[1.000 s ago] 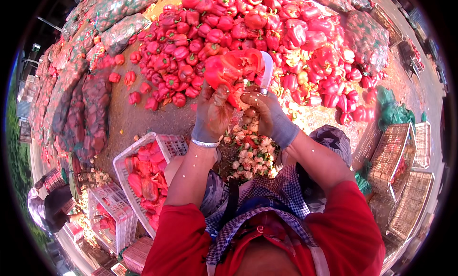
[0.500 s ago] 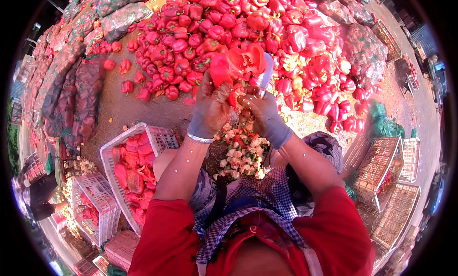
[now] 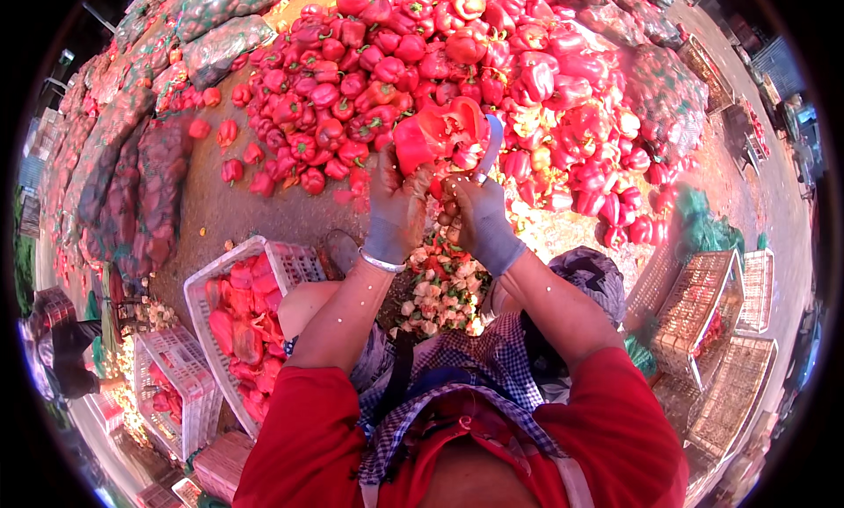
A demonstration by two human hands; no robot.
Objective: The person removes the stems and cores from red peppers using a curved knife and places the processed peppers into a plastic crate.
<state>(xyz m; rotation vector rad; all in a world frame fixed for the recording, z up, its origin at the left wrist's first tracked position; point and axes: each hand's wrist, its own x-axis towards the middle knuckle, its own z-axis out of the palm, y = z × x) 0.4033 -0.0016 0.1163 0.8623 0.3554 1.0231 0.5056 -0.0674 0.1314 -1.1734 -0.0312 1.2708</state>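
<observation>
Sunlit ground (image 3: 255,211) spreads under a red pile (image 3: 387,68); on the near side of it, the cut-open pepper (image 3: 426,139) is held up between both hands, above a heap of cores (image 3: 440,288); the left hand (image 3: 396,211) pinches its lower left side between thumb and fingers, while the right hand (image 3: 482,218) is wrapped round the handle of a knife (image 3: 494,143), its blade upright at the pepper's right edge; whether blade and flesh touch, I cannot tell; a slip through the thin wall could reach the left fingers, because they sit so near the cut; smeared fingertips might also let the pepper twist or tear, dropping it among the cores; against half a second ago, hands and pepper sit lower in view, the blade keeps to the same side, and a shoe (image 3: 341,247) shows more clearly beside the crate (image 3: 303,260).
</observation>
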